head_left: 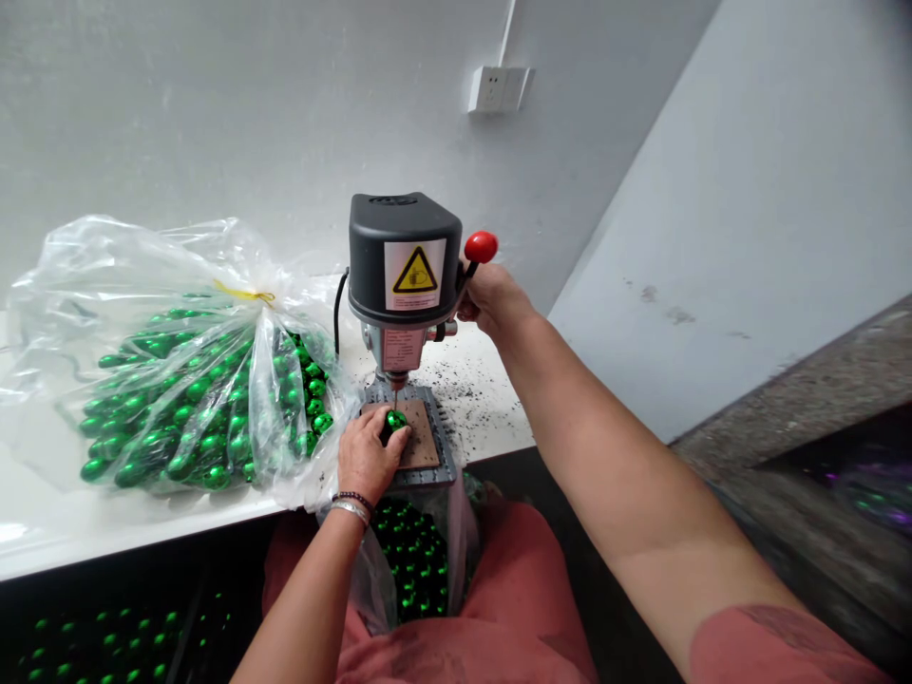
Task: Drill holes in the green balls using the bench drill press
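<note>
A small bench drill press (405, 252) with a black housing stands on the white table. My left hand (370, 445) grips a shiny green ball (396, 421) on the brown board (422, 437) over the machine's grey base. The thin drill bit (396, 399) comes down at the top of the ball; whether it has entered the ball is too small to tell. My right hand (491, 296) is closed at the feed lever, beside its red knob (482, 247). The machine partly hides those fingers.
A clear plastic bag (114, 285) full of green balls lies left of the drill press, with a yellow tie (243, 293). Dark shavings (470, 394) litter the table on the right. Another bag of green balls (413, 560) sits below the table edge, between my legs. A socket (499, 89) is on the wall.
</note>
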Demonstrator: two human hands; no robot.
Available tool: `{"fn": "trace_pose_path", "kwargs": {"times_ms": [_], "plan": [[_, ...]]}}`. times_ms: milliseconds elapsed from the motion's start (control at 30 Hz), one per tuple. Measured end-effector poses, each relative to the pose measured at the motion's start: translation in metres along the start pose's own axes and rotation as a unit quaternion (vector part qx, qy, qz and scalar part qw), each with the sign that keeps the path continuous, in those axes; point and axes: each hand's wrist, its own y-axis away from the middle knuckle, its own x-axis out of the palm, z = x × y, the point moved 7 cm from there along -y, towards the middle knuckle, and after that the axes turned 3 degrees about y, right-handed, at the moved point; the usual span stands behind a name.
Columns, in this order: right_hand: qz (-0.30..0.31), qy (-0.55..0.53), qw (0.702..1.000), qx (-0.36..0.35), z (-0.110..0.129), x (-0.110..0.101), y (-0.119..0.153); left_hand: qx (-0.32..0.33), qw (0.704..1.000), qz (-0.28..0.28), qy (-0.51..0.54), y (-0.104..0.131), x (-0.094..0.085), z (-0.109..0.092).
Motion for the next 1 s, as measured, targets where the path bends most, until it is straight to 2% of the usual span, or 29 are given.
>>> {"fn": "trace_pose_path", "kwargs": {"times_ms": [133,400,500,567,667,767,867,1000], "plan": [[-0.036,-0.022,0.999,0.022,-0.001,-0.004,0.002,-0.001,1.000,0.004,0.002,0.000,0.000,0.000],[-0.052,-0.032,0.997,0.042,-0.003,-0.006,0.006,-0.006,1.000,0.008,0.002,0.000,0.001,0.001],[-0.061,-0.032,0.996,0.049,-0.006,-0.016,0.012,-0.009,1.000,0.008,0.007,0.000,0.001,0.001],[-0.087,-0.036,0.995,0.036,-0.003,-0.030,0.018,-0.003,1.000,0.004,0.011,0.000,0.000,0.001],[-0.163,-0.059,0.984,-0.031,0.017,-0.058,0.033,0.010,1.000,-0.009,0.009,0.001,-0.001,0.000],[-0.195,-0.065,0.971,-0.121,0.047,-0.074,0.049,0.015,1.000,-0.015,0.003,0.002,0.001,0.001],[-0.183,0.003,0.964,-0.191,0.076,-0.071,0.065,0.010,1.000,-0.013,0.004,0.002,0.002,0.002],[-0.172,0.187,0.940,-0.227,0.101,-0.048,0.073,0.009,1.000,-0.003,0.001,0.002,0.001,0.001]]}}
